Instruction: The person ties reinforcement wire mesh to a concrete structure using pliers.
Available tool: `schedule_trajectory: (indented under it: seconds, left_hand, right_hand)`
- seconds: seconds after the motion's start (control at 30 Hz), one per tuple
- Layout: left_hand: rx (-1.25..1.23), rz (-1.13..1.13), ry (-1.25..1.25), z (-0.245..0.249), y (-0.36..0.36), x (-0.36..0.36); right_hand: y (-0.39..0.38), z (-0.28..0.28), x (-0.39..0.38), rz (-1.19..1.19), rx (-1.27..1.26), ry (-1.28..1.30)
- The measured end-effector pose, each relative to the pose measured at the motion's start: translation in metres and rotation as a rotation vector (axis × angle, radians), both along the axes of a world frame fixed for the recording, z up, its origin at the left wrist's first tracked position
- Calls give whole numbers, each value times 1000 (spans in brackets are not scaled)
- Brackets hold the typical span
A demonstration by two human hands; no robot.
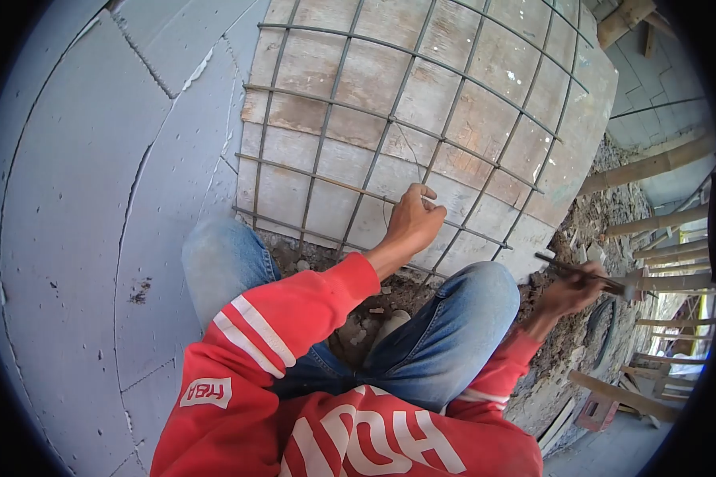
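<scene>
Over pale wooden boards (pixel 350 127) lies a grid of thin steel bars (pixel 332 101), tied where they cross. My left hand (pixel 416 220) is at a crossing near the lower middle of the grid, its thumb and fingers pinched on a thin wire (pixel 410 147) that rises from between them. Out to the right of the grid, my right hand (pixel 573 289) is closed around a dark metal tool (pixel 555 261), whose end points toward the grid's lower right corner. The tool's exact shape is blurred.
A grey block wall (pixel 71 199) stands along the left. My bent knees (pixel 477 298) are just below the grid. Rough soil and rubble (pixel 605 199) lie to the right, with wooden poles (pixel 652 171) beyond. A reddish box (pixel 597 411) is at the lower right.
</scene>
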State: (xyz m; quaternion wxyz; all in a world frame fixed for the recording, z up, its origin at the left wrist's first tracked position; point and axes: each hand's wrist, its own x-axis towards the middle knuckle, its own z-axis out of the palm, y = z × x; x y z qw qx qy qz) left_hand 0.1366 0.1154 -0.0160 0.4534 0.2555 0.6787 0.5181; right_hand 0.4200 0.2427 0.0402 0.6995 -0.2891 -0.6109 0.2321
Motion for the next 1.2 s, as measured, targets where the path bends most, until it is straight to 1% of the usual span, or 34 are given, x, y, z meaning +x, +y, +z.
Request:
schedule_trajectory:
  seconds: [0.03, 0.07, 0.1, 0.13, 0.2, 0.23, 0.27, 0.3, 0.33, 0.4, 0.43, 0.47, 0.5, 0.53, 0.57, 0.6, 0.63, 0.67, 0.7, 0.73, 0.77, 0.8, 0.87, 0.9, 0.97, 1.0, 1.03, 1.07, 1.13, 1.17, 1.2]
  left_hand:
    - [7, 5, -11, 5, 0, 1]
    - [-4, 88, -93, 15, 0, 1]
    - [-17, 170, -178, 20, 0, 1]
    - [-7, 177, -191, 20, 2, 2]
    - [-10, 336, -357, 10, 9, 7]
    - [3, 340, -374, 3, 13, 10]
    - [27, 295, -256, -11, 18, 16]
    - [51, 250, -137, -19, 22, 21]
    - [63, 256, -150, -25, 27, 29]
    - [62, 133, -42, -27, 33, 43]
    - [93, 159, 11, -27, 34, 50]
    - [93, 163, -12, -20, 30, 52]
    - [11, 116, 100, -6, 27, 48]
    - [-74, 64, 209, 5, 22, 45]
    - [-77, 7, 172, 9, 20, 43]
    - [-74, 3, 157, 9, 16, 42]
    - [-17, -37, 310, 9, 11, 40]
    - [44, -77, 463, 10, 8, 41]
    - [50, -82, 453, 12, 7, 42]
    - [48, -143, 488, 14, 5, 43]
    - [44, -204, 524, 16, 4, 43]
    - [40, -264, 561, 16, 3, 44]
    - [49, -261, 571, 13, 6, 40]
    - [42, -269, 604, 13, 8, 39]
    - [34, -282, 628, 14, 12, 38]
    - [72, -215, 596, 18, 13, 40]
    - [110, -148, 565, 21, 14, 41]
    - [109, -153, 561, 25, 16, 40]
    - [189, -91, 479, 34, 19, 38]
    - [227, -91, 475, 35, 20, 40]
    - [228, -95, 472, 35, 20, 42]
  right_hand:
    - [10, 29, -2, 363, -63, 233]
    - [21, 56, -4, 729, -128, 463]
    - [28, 81, -18, 931, -173, 503]
    - [35, 103, -35, 1133, -222, 539]
    - [41, 130, -72, 1613, -550, 671]
    - [44, 137, -89, 1604, -761, 552]
    - [45, 142, -105, 1578, -969, 427]
    - [47, 144, -122, 1331, -1072, 119]
    - [48, 142, -140, 1067, -1139, -176]
    - [45, 122, -179, 942, -1228, -668]
    - [34, 120, -194, 878, -1149, -990]
    - [17, 120, -212, 801, -1051, -1303]
    - [9, 117, -224, 781, -891, -1612]
    - [3, 112, -232, 771, -898, -1631]
    - [0, 105, -237, 707, -574, -1816]
    - [-3, 101, -241, 633, -237, -1966]
    - [-4, 104, -248, 607, 18, -2039]
    - [-1, 103, -250, 600, 10, -2051]
    - [4, 101, -250, 595, 348, -1892]
    - [8, 100, -252, 581, 669, -1702]
    - [4, 100, -264, 339, 551, -1947]
    - [-2, 100, -271, 335, 547, -1953]
    - [-13, 97, -282, 61, 732, -2079]
    - [-12, 89, -287, -30, 801, -2148]
    - [-21, 83, -293, -52, 825, -2189]
    - [-26, 79, -295, -73, 850, -2226]
    - [-29, 73, -298, -81, 819, -2241]
    - [-33, 69, -300, -79, 813, -2247]
    - [-39, 60, -304, -149, 896, -2259]
    - [-42, 55, -307, -215, 936, -2247]
    - [-44, 53, -308, -215, 933, -2251]
